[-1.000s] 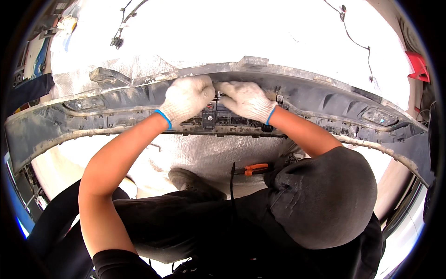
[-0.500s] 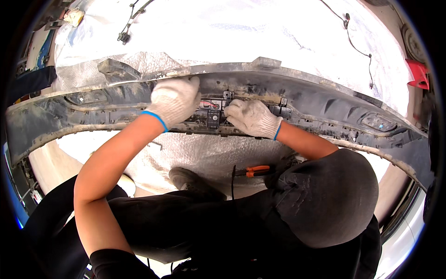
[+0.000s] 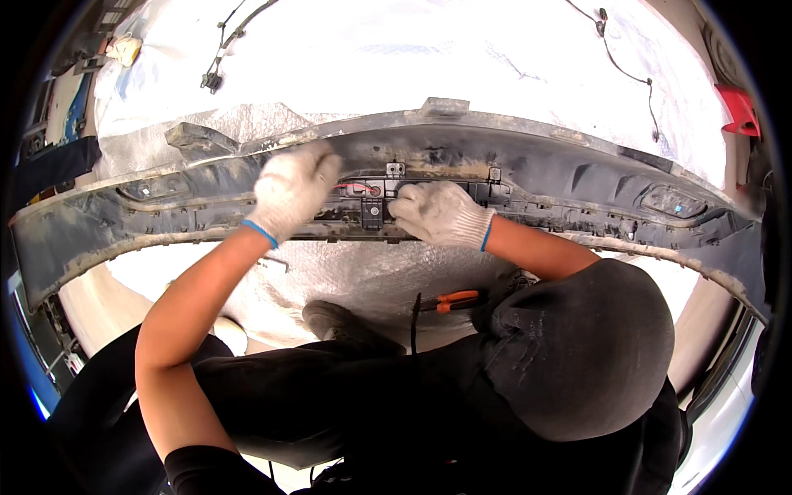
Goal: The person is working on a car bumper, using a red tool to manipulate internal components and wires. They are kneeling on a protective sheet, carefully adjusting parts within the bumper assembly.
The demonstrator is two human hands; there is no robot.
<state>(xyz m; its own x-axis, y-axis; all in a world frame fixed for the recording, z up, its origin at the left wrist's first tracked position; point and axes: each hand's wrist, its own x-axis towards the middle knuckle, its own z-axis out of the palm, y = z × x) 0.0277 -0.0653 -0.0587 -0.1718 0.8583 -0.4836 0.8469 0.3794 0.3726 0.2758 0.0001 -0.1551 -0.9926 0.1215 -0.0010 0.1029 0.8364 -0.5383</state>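
Note:
A long, dirty grey plastic bumper (image 3: 561, 181) stretches across the view, with a small dark bracket (image 3: 372, 213) at its middle. My left hand (image 3: 293, 186), in a white knit glove with a blue cuff, is blurred left of the bracket, its fingers curled; a thin red wire (image 3: 355, 186) runs between them, and whether the fingers hold it is unclear. My right hand (image 3: 433, 212), gloved likewise, rests against the bracket's right side, fingers bent round something hidden.
Orange-handled pliers (image 3: 454, 299) lie on silver foam sheeting (image 3: 330, 272) below the bumper, near my boot (image 3: 326, 318). Cable harnesses (image 3: 213, 81) (image 3: 627, 70) lie on white sheeting beyond. A red object (image 3: 738, 111) is at right; my dark clothed knee (image 3: 577, 346) covers the lower right.
My left hand has moved left, away from the bracket, uncovering the red wire. My right hand has shifted down, exposing the bracket's upper part.

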